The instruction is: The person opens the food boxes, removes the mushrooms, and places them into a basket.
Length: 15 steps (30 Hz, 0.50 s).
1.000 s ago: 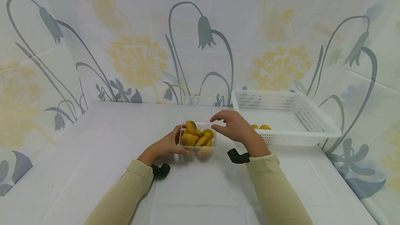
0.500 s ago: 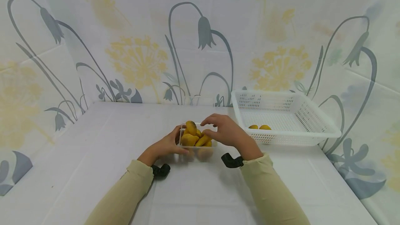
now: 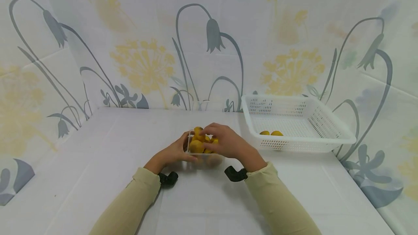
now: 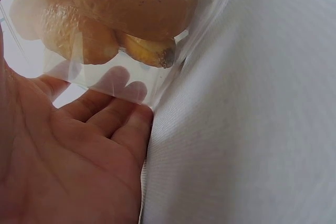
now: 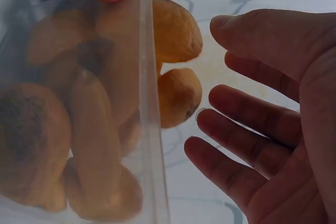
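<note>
My left hand (image 3: 174, 151) grips the left side of a clear plastic box (image 5: 148, 103); in the left wrist view its fingers lie against the wall. Several golden-yellow pieces (image 3: 196, 147), rounded or long, fill the box. One brownish round piece (image 4: 134, 3) has dark specks, like a bun; their exact kind I cannot tell. Over the box's right part hovers my right hand (image 3: 228, 141). From the right wrist view, its thumb and fingers are spread apart, holding nothing, just short of two pieces (image 5: 178, 95) that rise above the rim.
A white perforated plastic basket (image 3: 305, 140) stands at the right, with two yellow pieces (image 3: 277, 133) showing at its near left corner. Behind the box, against the flower-patterned backdrop, is a faint clear container (image 3: 200, 106). White cloth (image 3: 114, 148) covers the table.
My right hand has moved left and slightly down, from the box's right edge to above its contents. The left hand and box have stayed put.
</note>
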Each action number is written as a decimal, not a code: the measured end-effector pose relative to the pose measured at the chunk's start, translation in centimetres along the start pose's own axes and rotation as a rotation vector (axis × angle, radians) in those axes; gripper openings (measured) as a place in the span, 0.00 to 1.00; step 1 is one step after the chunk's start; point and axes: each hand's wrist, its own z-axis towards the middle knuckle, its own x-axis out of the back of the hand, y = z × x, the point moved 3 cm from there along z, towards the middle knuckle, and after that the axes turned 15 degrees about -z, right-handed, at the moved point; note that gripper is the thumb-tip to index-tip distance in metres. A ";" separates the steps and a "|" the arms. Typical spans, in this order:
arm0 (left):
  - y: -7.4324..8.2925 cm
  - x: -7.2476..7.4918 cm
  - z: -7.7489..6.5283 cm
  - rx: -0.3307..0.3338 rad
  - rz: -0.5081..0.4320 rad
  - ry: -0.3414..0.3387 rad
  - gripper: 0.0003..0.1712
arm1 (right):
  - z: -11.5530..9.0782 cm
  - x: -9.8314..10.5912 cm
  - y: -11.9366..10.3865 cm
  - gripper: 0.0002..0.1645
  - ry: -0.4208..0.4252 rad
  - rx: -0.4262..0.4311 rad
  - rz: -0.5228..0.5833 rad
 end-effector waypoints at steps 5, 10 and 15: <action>0.0 0.0 -0.1 -0.009 0.006 -0.008 0.59 | 0.1 -0.7 -0.5 0.18 -0.003 0.016 0.008; 0.0 0.0 -0.1 -0.020 0.001 -0.017 0.59 | 0.2 -1.1 -0.9 0.17 0.006 0.028 -0.012; 0.1 -0.1 -0.3 -0.020 0.004 -0.014 0.60 | 0.3 -1.5 -1.5 0.18 -0.019 0.024 -0.045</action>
